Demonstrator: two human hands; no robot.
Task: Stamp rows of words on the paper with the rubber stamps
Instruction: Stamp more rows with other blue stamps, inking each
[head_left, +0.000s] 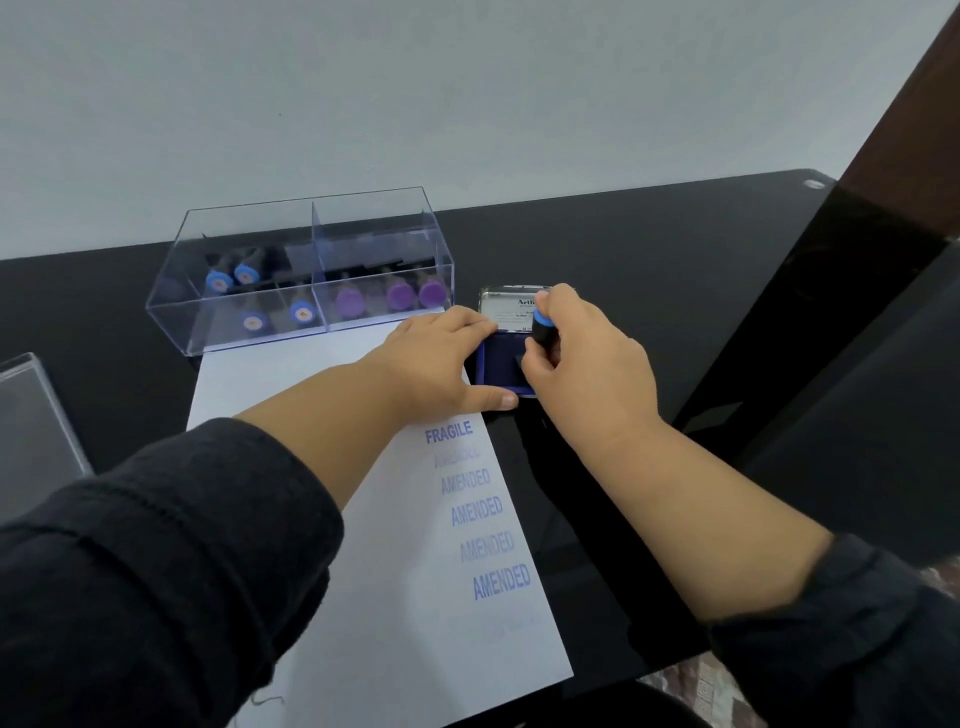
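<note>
We saw the paper (322, 384) lying on the tabletop (649, 249), with the box (301, 270) behind it holding stamps (400, 296) in its compartments. The ink pad (501, 364) sat just right of the paper. The left hand (441, 358) rested on the paper's right edge, touching the pad. The right hand (587, 364) held a stamp (543, 327) on the pad. A lid (31, 415) lay far left.

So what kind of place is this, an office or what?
Probably a desk at home or in an office: a black table against a plain wall, a clear box of rubber stamps, and stamped paper.
</note>
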